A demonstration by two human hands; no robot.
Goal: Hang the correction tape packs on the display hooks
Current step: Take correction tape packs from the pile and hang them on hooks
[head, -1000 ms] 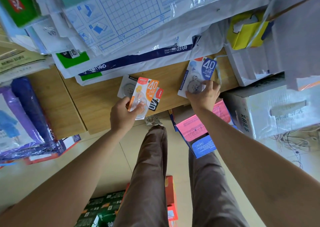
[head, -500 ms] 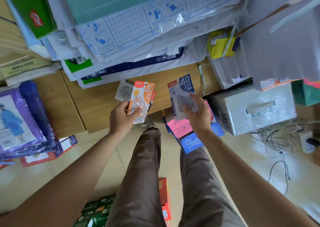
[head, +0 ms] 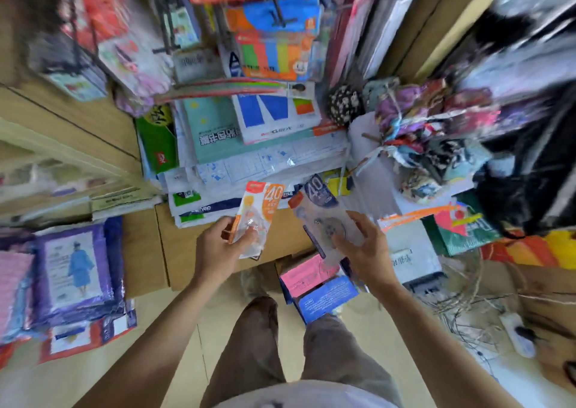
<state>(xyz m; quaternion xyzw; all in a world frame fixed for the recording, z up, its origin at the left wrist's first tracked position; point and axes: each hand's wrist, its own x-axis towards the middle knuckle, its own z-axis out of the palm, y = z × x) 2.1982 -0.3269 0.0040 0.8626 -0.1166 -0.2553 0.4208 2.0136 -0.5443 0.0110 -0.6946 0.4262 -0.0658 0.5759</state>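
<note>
Two correction tape packs: orange pack (head: 260, 211), blue pack (head: 319, 211); two hands: left hand (head: 218, 251), right hand (head: 367, 251)

The left hand (head: 218, 251) holds one correction tape pack (head: 260, 211). The right hand (head: 364, 251) holds a second pack (head: 321, 211) close beside it on the right, both above the front edge of the counter (head: 193, 251). Behind them a stack of paper goods (head: 249, 164) lies on the counter, with hanging packets (head: 274, 33) above it (individual hooks are too blurred to tell). A raincoat packet (head: 74, 267) lies far left. Below the right hand an open carton (head: 314, 286) sits on the floor, with a box (head: 411, 248) to its right and a power strip (head: 517, 336) farther right.
</note>
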